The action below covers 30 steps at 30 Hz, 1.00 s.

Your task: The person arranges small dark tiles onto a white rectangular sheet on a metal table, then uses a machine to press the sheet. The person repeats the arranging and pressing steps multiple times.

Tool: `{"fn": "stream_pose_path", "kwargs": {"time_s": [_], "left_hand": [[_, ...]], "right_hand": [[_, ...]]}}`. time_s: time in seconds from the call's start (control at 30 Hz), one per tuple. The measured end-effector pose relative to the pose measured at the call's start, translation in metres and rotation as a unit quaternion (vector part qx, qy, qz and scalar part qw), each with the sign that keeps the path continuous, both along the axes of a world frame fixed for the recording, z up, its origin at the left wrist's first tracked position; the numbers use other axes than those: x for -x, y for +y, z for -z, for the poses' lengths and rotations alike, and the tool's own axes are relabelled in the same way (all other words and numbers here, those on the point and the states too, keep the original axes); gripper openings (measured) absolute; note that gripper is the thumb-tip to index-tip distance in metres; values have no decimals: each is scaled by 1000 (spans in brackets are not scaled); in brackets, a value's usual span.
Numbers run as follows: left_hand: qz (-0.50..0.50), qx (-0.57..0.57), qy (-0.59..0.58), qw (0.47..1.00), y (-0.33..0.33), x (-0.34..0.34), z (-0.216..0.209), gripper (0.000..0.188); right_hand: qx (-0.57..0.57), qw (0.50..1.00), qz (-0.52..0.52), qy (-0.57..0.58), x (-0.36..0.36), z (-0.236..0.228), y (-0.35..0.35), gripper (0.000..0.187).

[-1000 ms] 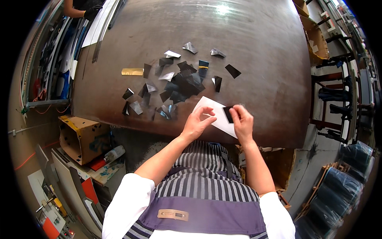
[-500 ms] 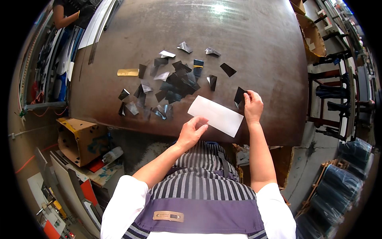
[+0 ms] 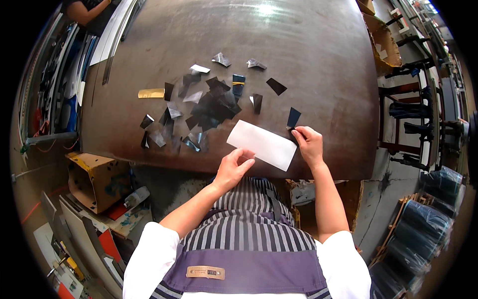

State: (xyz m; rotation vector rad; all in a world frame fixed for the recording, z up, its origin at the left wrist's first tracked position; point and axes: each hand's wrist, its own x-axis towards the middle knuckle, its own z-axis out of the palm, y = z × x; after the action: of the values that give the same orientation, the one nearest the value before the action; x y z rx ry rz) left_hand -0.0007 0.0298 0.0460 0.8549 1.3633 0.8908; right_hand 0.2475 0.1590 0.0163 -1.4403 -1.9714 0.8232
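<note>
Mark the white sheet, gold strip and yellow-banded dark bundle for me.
White sheet (image 3: 262,145): head view, middle of its upper face.
Gold strip (image 3: 151,93): head view, near its middle.
Dark bundle (image 3: 238,89): head view, its lower part.

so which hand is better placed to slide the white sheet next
Probably the left hand: its fingertips are at the near edge of the white sheet, with nothing visibly pinched, while the right hand pinches a dark piece.

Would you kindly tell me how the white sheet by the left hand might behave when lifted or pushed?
The white sheet looks thin, so it is probably light. Its left end seems gently bowed, suggesting it may flex. Lying on the smooth-looking table, it might slide if pushed.
</note>
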Motion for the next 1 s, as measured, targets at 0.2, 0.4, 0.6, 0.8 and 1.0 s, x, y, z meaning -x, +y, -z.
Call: {"fn": "stream_pose_path", "kwargs": {"time_s": [0.2, 0.4, 0.6, 0.8, 1.0], "left_hand": [[-43, 51, -274, 960, 16, 1, -39, 26], [-59, 66, -364, 927, 14, 5, -35, 17], [-74, -28, -222, 972, 4, 0, -26, 15], [5, -177, 75, 981, 6, 7, -8, 27], [21, -183, 369, 911, 19, 2, 38, 26]], "right_hand": [[422, 791, 61, 438, 53, -57, -57, 26], [469, 750, 7, 466, 74, -66, -86, 33], [532, 672, 21, 514, 76, -58, -94, 32], [576, 718, 87, 381, 74, -41, -87, 28], [82, 992, 20, 92, 71, 4, -77, 20]]}}
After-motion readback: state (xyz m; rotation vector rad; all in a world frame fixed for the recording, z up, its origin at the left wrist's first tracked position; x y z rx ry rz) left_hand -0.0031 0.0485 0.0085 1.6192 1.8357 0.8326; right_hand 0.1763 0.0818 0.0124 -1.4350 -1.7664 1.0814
